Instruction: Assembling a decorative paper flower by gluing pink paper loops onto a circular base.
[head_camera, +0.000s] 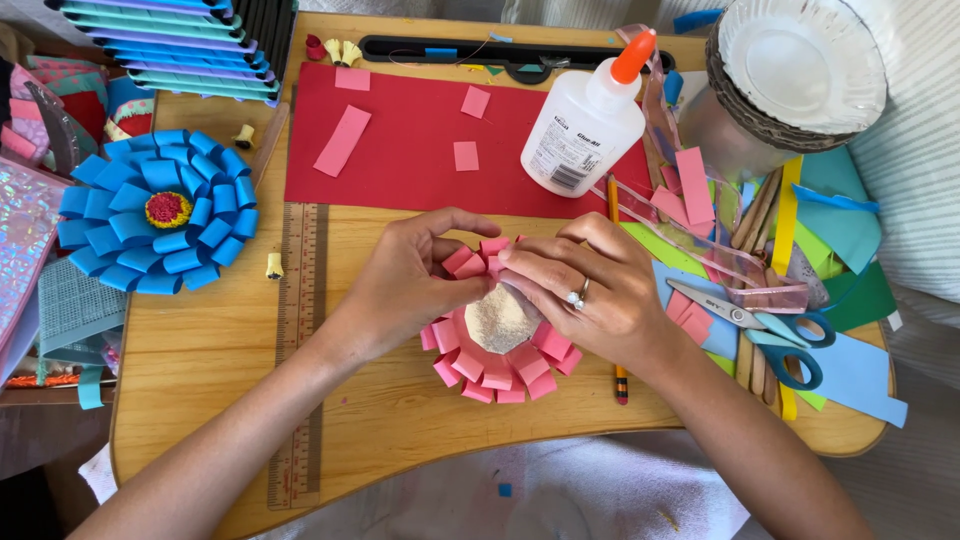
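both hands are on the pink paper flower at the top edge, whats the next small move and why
Probably press the folded loop down and hold it a moment. The left hand and right hand pinch a pink loop at the top edge of the pink flower, where the ring looks unfinished while the lower rim is full. The glue bottle stands capped nearby.

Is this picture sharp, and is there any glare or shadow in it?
Head view: sharp, evenly lit daylight. Soft shadows lie under both hands, left hand and right hand, on the pink paper flower. Mild sheen on the glue bottle; the paper plates look washed out.
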